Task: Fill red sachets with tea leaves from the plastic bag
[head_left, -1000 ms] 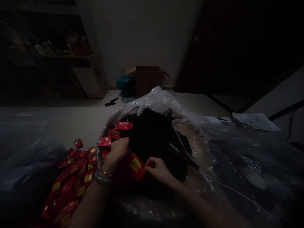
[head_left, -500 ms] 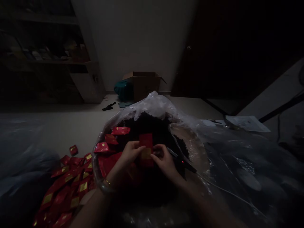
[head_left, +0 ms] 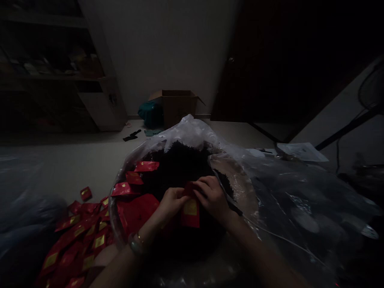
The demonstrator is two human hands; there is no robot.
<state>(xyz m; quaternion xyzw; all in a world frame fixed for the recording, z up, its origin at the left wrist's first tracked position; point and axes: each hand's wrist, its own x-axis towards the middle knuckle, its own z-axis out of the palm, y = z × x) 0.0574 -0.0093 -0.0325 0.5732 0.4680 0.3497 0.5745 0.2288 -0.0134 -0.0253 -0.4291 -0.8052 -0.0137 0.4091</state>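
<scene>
A small red packet with a gold label is held between my two hands over a dark heap. My left hand pinches its left side near the top. The fingers of my right hand close on its top right edge, hiding part of it. Under them, a heap of dark, shredded leaf-like stuff fills a wide round container lined with clear plastic. Flat red packets lie left of my left hand, with several plump packets behind. A dark corded tool is partly hidden behind my right hand.
Many red packets are piled on the floor at the left. Clear plastic sheeting spreads on the right, with a white cord across it. An open cardboard box and a teal bag stand by the wall.
The packet has come down and a little right, and its top now sits between my fingers. My right hand has moved up over its upper edge. The view has shifted slightly right.
</scene>
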